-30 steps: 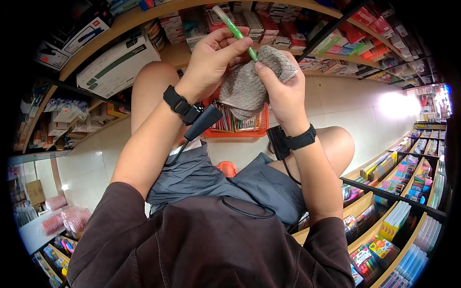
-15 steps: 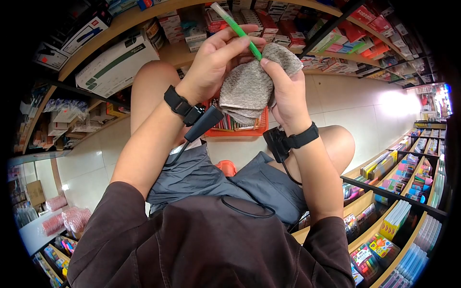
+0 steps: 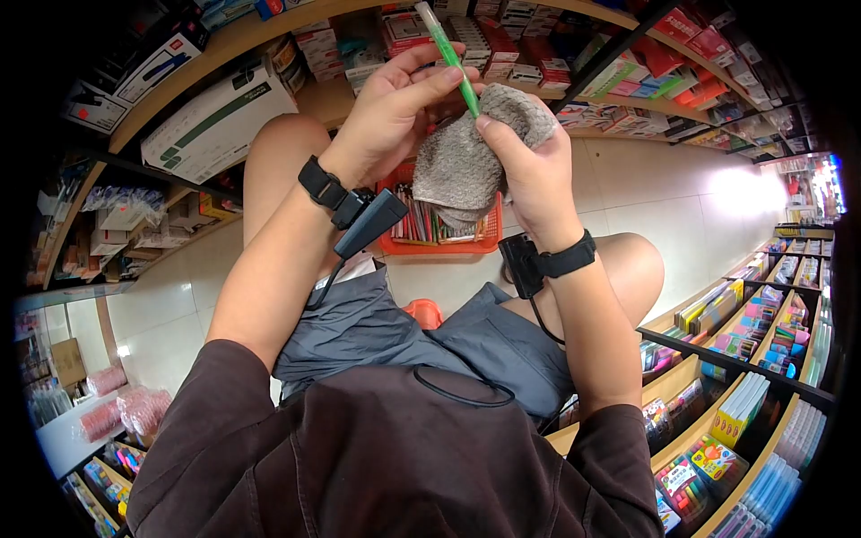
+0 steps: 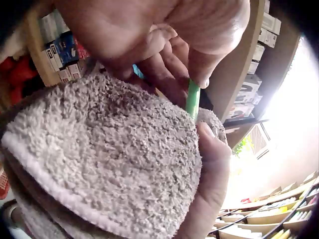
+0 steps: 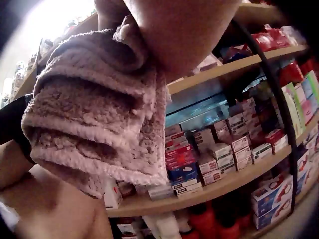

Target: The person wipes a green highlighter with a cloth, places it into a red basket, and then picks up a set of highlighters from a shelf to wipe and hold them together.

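Note:
In the head view, my left hand (image 3: 386, 112) pinches a green pen (image 3: 446, 49) between thumb and fingers, its pale clear end pointing up and away. My right hand (image 3: 543, 184) holds a folded grey fluffy cloth (image 3: 457, 166) and pinches it around the pen's lower end, which the cloth partly hides. The left wrist view shows the green barrel (image 4: 193, 101) running from the left thumb down to the right thumb at the cloth's edge. Thick folds of the cloth (image 5: 94, 114) hang below the right hand in the right wrist view.
Below the hands, an orange basket (image 3: 487, 244) full of pens and pencils stands on the tiled floor between the knees. A smaller orange thing (image 3: 423, 314) lies nearer the body. Shelves with boxes (image 5: 219, 157) rise ahead; a long white carton (image 3: 224, 121) sits at left, stationery racks (image 3: 717, 403) at right.
The right hand and cloth slid a little up along the pen, then back down. The pen's clear end swung slightly left, then right, and the pen now stands steeper. Both hands kept their hold.

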`<state>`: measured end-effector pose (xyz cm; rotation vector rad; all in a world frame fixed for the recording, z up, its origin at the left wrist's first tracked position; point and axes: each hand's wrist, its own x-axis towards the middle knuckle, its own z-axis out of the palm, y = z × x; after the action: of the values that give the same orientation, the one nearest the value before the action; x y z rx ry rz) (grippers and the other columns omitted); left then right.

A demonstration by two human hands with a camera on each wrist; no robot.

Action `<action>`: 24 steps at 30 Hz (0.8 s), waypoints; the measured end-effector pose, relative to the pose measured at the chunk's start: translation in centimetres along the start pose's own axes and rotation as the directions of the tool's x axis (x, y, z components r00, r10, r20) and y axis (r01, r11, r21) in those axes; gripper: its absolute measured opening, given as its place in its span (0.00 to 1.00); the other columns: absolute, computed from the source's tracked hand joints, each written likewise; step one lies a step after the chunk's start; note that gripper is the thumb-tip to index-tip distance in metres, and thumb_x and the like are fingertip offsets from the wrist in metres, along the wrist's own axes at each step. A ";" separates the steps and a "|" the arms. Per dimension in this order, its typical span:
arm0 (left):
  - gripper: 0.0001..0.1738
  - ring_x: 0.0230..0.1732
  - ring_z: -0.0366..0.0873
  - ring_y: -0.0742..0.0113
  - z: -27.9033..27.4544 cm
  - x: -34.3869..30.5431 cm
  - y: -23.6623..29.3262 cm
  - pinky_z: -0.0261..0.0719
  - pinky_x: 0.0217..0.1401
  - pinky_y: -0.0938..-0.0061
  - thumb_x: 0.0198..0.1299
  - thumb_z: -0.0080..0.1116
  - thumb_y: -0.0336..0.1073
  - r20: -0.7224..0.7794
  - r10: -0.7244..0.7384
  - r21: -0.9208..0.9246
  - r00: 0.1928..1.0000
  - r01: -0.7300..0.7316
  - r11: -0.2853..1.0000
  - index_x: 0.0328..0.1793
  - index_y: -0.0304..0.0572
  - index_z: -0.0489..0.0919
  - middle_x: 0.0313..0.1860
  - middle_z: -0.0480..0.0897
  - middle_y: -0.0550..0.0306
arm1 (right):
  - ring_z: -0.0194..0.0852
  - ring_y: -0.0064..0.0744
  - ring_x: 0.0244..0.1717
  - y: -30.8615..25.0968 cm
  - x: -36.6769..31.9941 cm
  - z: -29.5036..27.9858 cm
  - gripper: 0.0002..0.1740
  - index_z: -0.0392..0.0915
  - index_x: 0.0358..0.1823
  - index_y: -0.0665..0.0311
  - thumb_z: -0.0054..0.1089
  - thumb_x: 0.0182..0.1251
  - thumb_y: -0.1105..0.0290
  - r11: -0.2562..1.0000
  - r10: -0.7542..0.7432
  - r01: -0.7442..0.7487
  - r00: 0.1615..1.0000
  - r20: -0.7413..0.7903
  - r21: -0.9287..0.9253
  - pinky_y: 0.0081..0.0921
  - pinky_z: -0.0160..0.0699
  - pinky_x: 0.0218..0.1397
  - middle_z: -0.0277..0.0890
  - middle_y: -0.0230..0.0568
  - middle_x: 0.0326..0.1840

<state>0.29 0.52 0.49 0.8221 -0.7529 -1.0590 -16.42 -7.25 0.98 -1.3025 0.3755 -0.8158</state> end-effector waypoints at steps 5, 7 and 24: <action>0.29 0.63 0.81 0.66 0.0 0.0 0.1 0.76 0.69 0.66 0.73 0.62 0.39 0.026 0.009 0.078 1.000 -0.011 0.997 0.77 0.44 0.70 0.61 0.84 0.53 | 0.79 0.18 0.44 0.4 0.0 -0.1 0.15 0.80 0.51 0.69 0.70 0.65 0.74 0.996 -0.008 0.007 1.000 -0.013 -0.088 0.21 0.79 0.50 0.83 0.33 0.44; 0.29 0.64 0.81 0.65 0.0 0.1 0.0 0.76 0.70 0.65 0.73 0.61 0.39 0.037 0.027 0.106 0.999 -0.031 0.994 0.77 0.44 0.70 0.62 0.84 0.52 | 0.79 0.18 0.44 0.3 0.0 0.0 0.14 0.80 0.50 0.69 0.70 0.65 0.74 0.991 -0.023 0.020 1.000 -0.020 -0.131 0.21 0.79 0.50 0.83 0.33 0.44; 0.25 0.61 0.80 0.70 -0.6 0.3 -0.3 0.76 0.66 0.71 0.77 0.54 0.38 0.108 -0.067 0.214 0.992 0.043 0.976 0.77 0.42 0.71 0.59 0.83 0.57 | 0.81 0.21 0.47 -0.1 0.3 -0.5 0.17 0.80 0.54 0.70 0.70 0.68 0.70 0.949 0.016 0.021 0.993 0.115 -0.315 0.22 0.80 0.53 0.85 0.35 0.47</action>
<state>0.72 0.31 -0.03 0.9740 -0.9569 -1.0951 -16.62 -7.83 1.03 -1.6417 0.4235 -0.6954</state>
